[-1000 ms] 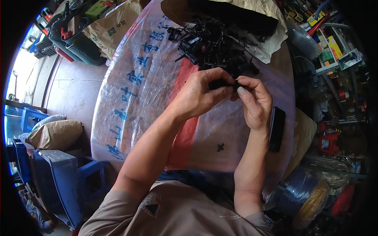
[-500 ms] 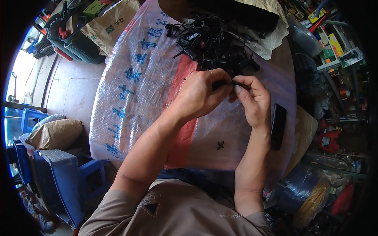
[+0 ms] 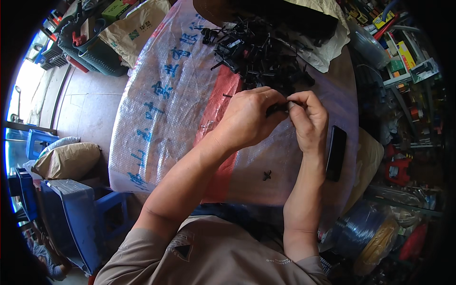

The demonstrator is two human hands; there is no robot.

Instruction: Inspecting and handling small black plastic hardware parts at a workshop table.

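Where both hands (image 3: 249, 116) (image 3: 308, 121) meet, black part (image 3: 276, 109), pinched between them

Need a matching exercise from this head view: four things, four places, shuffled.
Things
1. pile of black parts
2. flat phone-like slab
3. small cross-shaped piece
4. dark piece

Places
A. between the left forearm and right forearm
B. held at the left hand and right hand
C. heaped beyond the hands
D. just right of the right forearm

Pairs: 1-C, 2-D, 3-A, 4-B
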